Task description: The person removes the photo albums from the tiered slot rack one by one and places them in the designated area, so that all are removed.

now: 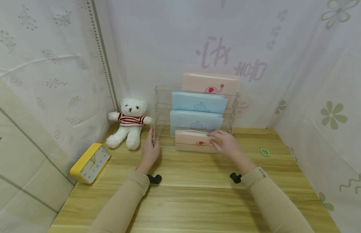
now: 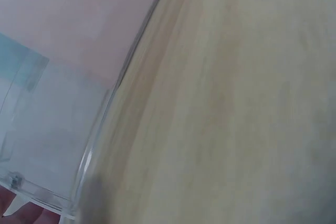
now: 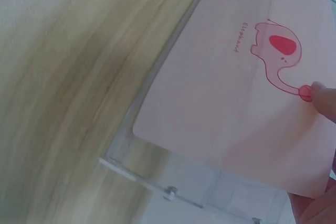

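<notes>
Pink elephant notebook (image 1: 187, 143) sits in front slot of clear rack (image 3: 139, 179), w/ blue notebooks (image 1: 180, 121) & another pink notebook (image 1: 195, 82) behind. R hand's (image 1: 227, 145) fingers clamped on its upper R corner, thumb on front cover. L hand (image 1: 150, 151) grips rack's L end panel btwn thumb & fingers. White bear (image 1: 132, 108) on bench (image 1: 186, 207) nr L hand; yellow clock (image 1: 85, 158) further L.

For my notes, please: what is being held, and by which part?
The right grip holds the front pink notebook by its upper right corner; the left grip, the clear rack by its left side.
</notes>
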`<state>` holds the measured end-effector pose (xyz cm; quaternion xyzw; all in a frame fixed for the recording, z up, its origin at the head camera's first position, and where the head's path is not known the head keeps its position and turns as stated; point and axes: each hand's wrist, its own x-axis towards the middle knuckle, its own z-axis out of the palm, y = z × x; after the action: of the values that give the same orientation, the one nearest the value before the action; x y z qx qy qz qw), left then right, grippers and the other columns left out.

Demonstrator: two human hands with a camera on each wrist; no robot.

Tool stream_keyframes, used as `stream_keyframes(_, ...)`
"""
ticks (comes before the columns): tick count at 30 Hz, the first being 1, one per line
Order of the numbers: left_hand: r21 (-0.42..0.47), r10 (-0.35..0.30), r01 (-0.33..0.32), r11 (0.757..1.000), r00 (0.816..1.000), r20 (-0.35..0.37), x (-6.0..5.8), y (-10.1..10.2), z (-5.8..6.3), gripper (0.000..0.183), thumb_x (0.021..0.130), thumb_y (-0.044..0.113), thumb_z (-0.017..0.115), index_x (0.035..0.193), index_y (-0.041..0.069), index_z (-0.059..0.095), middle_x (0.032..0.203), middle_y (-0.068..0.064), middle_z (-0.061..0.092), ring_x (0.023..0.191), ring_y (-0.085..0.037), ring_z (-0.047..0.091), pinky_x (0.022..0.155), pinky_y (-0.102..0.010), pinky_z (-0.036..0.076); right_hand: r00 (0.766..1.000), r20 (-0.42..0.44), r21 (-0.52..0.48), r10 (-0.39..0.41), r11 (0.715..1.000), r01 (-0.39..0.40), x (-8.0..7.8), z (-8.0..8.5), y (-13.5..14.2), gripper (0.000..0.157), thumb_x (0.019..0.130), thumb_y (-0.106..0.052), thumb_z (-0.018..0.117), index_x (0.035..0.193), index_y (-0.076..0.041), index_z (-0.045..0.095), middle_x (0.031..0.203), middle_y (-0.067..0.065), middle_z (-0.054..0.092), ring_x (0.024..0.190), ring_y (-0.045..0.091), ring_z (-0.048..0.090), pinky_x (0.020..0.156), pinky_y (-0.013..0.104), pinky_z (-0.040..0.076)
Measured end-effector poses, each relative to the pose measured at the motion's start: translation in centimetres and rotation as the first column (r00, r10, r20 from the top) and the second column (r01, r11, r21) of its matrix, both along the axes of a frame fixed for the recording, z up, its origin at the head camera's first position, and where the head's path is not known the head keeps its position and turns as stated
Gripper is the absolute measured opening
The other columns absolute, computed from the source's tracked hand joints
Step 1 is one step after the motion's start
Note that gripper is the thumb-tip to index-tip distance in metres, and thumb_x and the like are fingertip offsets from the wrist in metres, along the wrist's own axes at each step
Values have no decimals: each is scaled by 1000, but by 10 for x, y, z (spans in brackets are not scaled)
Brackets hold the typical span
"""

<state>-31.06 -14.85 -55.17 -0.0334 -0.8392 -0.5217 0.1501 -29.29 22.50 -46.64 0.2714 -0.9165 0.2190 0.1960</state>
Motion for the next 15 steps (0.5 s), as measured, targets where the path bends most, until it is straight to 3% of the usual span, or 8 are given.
stream_keyframes(7,84,-7,3,996,999,43,0,-5,-10,56,119,28,47,174,31,35,174,-15,46,155,-45,51,125,-66,44,999,-49,-60,-9,998,6,-1,-8,-9,24,101,-10,81,124,-14,81,118,10,79,112,35,74,96,54,63)
stream_keyframes(15,140,-30,15,990,993,112,-3,-10,-16,55,118,38,51,171,41,39,172,-14,49,149,-45,58,119,-68,48,992,-70,-216,-101,973,84,2,-8,-18,17,98,1,79,109,-10,86,108,11,82,100,34,72,87,51,61)
